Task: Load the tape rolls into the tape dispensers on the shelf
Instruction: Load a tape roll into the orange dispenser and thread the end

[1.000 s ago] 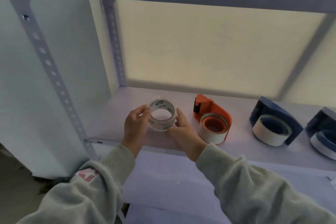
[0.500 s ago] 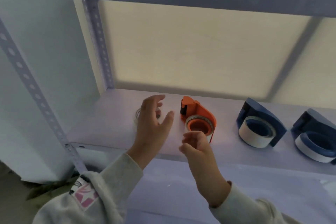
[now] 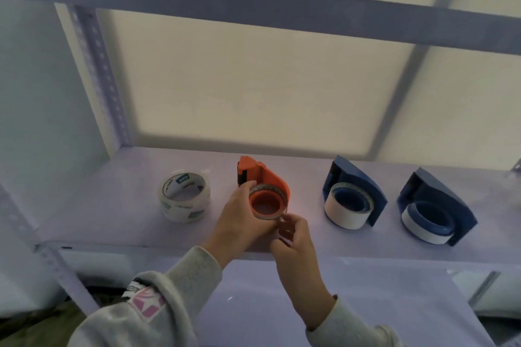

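A clear tape roll with printed labels stands free on the shelf, left of an orange dispenser that holds a roll on its orange hub. My left hand cups the left side of that loaded roll. My right hand pinches at the roll's lower front edge, fingertips closed on what looks like the tape end. Two blue dispensers with white rolls stand to the right.
A perforated metal upright rises at the back left and a crossbeam runs overhead. Below the shelf edge lies a lower shelf surface. Another upright stands at the front left corner.
Both hands let go of the clear roll, which now rests on the shelf. They moved right to the orange dispenser and took hold of its roll.
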`<state>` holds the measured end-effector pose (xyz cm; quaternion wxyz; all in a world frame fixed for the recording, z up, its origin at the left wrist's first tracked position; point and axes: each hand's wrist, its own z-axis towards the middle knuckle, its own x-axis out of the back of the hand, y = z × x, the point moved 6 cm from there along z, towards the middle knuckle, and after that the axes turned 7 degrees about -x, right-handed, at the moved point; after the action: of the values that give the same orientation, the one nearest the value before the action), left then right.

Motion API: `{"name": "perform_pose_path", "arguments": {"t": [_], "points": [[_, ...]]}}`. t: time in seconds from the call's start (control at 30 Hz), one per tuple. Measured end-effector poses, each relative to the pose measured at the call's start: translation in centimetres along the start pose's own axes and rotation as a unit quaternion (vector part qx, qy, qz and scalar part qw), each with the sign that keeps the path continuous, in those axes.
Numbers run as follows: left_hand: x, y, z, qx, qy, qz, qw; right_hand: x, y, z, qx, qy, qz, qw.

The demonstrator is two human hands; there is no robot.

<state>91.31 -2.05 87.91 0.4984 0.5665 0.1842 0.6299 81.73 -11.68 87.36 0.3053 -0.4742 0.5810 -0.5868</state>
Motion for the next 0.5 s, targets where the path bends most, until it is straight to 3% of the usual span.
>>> {"name": "perform_pose_path", "arguments": {"t": [0.23,0.5], "points": [[0.7,0.2,0.3,-0.029,-0.021,0.005,0.999,0.9,-1.1,0.8,0.027,-0.026,0.021,0.999],[1.2,-0.9,-0.1,-0.026,-0.078,-0.043,0.996,1.4,-0.4,2.8,-0.032,-0.055,0.065,0.996]]}}
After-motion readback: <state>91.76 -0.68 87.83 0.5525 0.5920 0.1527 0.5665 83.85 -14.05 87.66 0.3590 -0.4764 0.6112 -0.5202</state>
